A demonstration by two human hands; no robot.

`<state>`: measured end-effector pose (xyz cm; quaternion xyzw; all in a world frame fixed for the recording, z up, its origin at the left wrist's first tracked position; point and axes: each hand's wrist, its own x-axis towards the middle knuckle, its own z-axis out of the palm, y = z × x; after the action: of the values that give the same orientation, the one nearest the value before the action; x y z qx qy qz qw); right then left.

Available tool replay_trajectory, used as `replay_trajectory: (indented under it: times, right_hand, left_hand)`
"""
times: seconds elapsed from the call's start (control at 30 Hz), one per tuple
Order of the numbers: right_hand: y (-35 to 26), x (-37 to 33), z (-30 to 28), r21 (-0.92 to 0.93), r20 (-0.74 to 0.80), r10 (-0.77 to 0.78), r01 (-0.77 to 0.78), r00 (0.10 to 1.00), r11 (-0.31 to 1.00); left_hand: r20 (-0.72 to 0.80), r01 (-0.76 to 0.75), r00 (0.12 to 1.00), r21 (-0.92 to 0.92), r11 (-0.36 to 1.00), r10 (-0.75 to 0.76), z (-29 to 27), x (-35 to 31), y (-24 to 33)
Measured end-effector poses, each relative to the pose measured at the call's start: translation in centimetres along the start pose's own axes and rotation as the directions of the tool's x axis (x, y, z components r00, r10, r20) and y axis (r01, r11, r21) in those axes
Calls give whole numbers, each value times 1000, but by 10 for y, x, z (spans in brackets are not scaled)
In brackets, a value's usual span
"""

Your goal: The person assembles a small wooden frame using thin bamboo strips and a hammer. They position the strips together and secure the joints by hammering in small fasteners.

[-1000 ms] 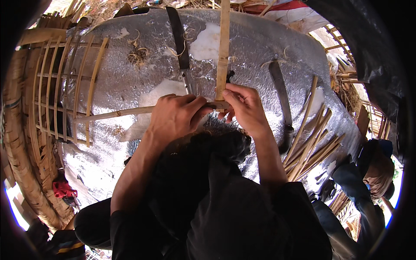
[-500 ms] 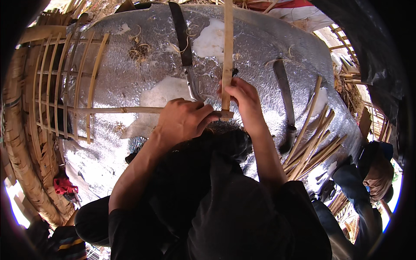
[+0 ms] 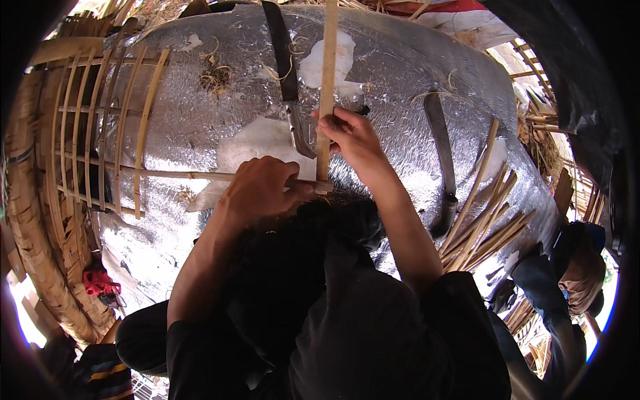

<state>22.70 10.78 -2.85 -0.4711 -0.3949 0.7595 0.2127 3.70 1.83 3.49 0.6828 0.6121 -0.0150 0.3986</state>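
Note:
My left hand [image 3: 257, 190] is closed round the near end of a thin bamboo stick [image 3: 193, 175], which runs left to a slatted bamboo lattice [image 3: 110, 140]. My right hand [image 3: 357, 140] pinches a flat, pale bamboo strip [image 3: 327, 73] between thumb and fingers. The strip points away from me, and its lower end meets the tip of the stick just right of my left hand. Whether the two are joined there I cannot tell. Beyond my hands lies a machete [image 3: 283, 60] with a metal handle, just left of the strip.
A silvery foil sheet [image 3: 400, 73] covers the ground. A second curved blade [image 3: 439, 140] with a dark handle lies to the right, beside a pile of bamboo strips [image 3: 490, 223]. Another person [image 3: 553, 287] is at the far right. A bamboo pole structure [image 3: 40, 247] borders the left.
Both hands have moved a little left, along with the bamboo strip and the stick's end. My right hand still grips the strip, and my left hand has shifted back along the stick.

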Motion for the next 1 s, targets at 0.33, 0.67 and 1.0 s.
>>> replay_trajectory:
  times: [0.33,0.67,1.0]
  right_hand:
    - [5,21,16,71,34,50,-52,998,996]
    - [21,12,-9,-167,-57,-116,105,992,980]
    - [36,-109,-170,-697,-613,-403,-224,680,681]
  left_hand:
    - [53,69,996,-25,997,-67,-14,-3,-7]
    - [41,-5,999,-52,999,7,5,10,-16]
    - [-171,-105,982,-116,988,84,26,14,-46]
